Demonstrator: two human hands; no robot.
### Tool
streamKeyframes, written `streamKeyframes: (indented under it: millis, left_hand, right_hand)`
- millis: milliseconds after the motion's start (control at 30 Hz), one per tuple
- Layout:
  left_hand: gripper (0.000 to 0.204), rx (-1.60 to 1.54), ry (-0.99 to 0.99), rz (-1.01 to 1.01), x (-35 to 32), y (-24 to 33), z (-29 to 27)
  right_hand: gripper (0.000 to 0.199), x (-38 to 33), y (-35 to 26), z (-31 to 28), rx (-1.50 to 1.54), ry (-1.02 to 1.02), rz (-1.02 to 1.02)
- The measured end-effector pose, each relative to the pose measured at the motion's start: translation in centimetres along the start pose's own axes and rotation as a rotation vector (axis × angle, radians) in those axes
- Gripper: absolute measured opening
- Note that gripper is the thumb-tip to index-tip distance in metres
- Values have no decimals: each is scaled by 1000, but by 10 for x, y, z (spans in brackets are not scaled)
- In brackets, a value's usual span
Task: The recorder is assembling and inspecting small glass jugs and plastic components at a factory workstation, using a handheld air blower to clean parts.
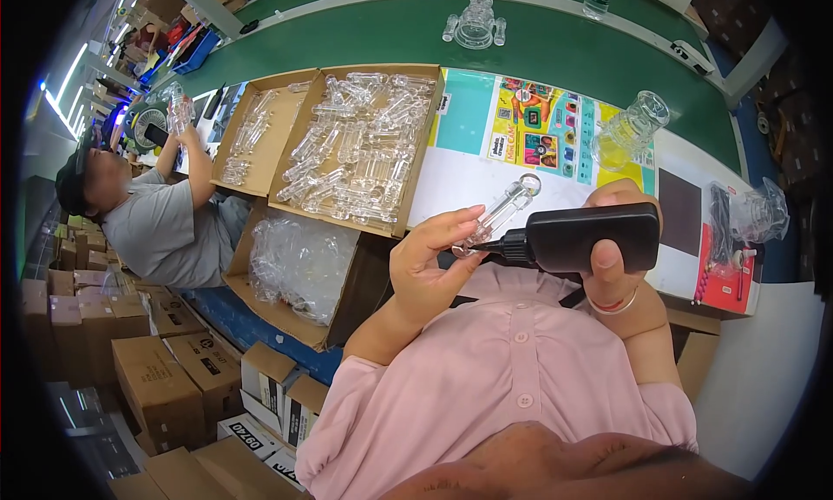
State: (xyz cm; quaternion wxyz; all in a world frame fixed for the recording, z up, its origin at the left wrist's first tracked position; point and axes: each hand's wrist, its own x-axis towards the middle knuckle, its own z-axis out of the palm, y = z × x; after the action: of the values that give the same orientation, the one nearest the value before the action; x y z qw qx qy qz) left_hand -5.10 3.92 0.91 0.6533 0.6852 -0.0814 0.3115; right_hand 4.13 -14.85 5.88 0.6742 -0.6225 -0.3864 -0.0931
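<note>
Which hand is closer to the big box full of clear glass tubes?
Left. The left hand, pinching a glass tube, is just right of the box. The right hand, holding the black bottle, is farther right.

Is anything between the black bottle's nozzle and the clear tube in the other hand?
Nothing visible. The right hand holds the black bottle with its nozzle tip right at the clear tube pinched in the left hand.

- The tube (501, 212) in the left hand (427, 261) is clear, glossy glass.
- The bottle (583, 237) in the right hand (618, 255) is matt black plastic.
- The trays (423, 166) are plain brown cardboard.
- The belt (382, 31) looks smooth, matt green.
</note>
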Motion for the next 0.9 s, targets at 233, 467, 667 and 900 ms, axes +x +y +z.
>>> streamKeyframes:
  millis: [233, 467, 667, 900]
  left_hand:
    - [38, 190, -6, 98, 4, 2, -3]
    - [39, 347, -22, 160, 8, 9, -5]
    - [42, 431, -56, 197, 10, 6, -8]
    - [42, 438, -91, 175, 11, 7, -8]
  right_hand:
    - [34, 0, -1, -2, 8, -16, -4]
    - [34, 1, -7, -8, -77, -104, -137]
    - [44, 1, -13, -8, -148, -222, -364]
    - [64, -10, -16, -11, -128, -506, -498]
